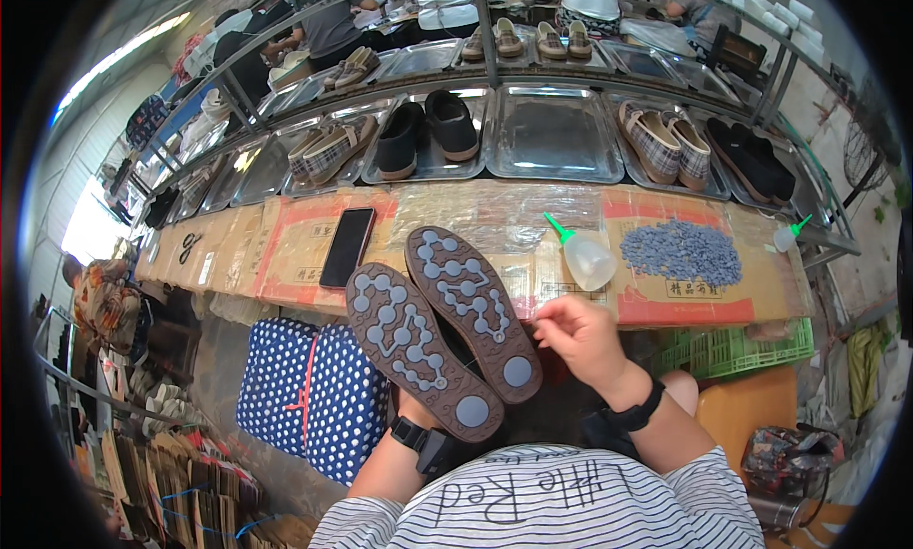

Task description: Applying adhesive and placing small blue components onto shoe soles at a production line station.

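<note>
A pair of shoes (456, 330) is turned soles up in front of me, the brown soles patterned with grey-blue pads and round heel spots. My left hand (417, 411) holds the pair from beneath; most of its fingers are hidden behind the soles. Just right of the heel of the right-hand shoe, my right hand (582, 338) has thumb and forefinger drawn together in a pinch. Whatever may be between those fingertips is too small to tell. Beyond this hand lie a squeeze bottle (590, 261) with a green nozzle and a pile of small grey-blue pieces (680, 250).
A black phone (348, 248) rests on the cardboard-covered bench (475, 206). Behind it, a rack carries metal trays (556, 135) with black shoes (452, 126) and plaid shoes (666, 145). A second squeeze bottle (786, 237) is far right. Below are a dotted bundle (333, 397) and a green crate (742, 349).
</note>
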Demonstrator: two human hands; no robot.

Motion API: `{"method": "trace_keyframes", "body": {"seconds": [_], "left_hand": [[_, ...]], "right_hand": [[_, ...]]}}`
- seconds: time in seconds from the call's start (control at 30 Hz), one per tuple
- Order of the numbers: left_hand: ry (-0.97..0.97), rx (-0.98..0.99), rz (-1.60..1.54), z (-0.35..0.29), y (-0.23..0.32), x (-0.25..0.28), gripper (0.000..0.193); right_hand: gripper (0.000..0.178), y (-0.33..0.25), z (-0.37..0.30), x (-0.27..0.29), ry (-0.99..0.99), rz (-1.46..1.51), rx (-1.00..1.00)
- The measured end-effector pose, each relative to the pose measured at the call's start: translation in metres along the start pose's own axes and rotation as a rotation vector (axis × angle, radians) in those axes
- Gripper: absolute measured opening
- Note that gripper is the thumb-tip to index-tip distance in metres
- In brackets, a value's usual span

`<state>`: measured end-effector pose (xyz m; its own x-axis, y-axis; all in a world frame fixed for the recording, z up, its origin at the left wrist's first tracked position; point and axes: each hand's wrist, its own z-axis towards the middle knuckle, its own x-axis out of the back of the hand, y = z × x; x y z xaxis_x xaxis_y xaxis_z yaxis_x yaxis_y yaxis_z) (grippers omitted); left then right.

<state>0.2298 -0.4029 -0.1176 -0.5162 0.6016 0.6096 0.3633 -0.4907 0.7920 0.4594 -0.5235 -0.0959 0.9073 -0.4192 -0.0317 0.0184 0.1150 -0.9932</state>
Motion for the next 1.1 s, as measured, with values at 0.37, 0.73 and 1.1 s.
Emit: {"method": "trace_keyframes", "body": {"seconds": [0.37,0.73,1.1], "left_hand": [[0.01,0.006,-0.012,0.004,-0.005,0.004,0.022],[0.0,-0.002,-0.02,0.007,-0.009,0.0,0.022],[-0.09,-0.106,-0.063,-0.007,-0.028,-0.002,0.022]], "right_hand": [[0.01,0.01,0.014,-0.025,-0.192,-0.351,0.162],[0.021,0.015,0.0,-0.026,-0.064,-0.612,0.61],[0.026,0.003,-0.009,0.005,-0.094,-0.795,0.706]]}}
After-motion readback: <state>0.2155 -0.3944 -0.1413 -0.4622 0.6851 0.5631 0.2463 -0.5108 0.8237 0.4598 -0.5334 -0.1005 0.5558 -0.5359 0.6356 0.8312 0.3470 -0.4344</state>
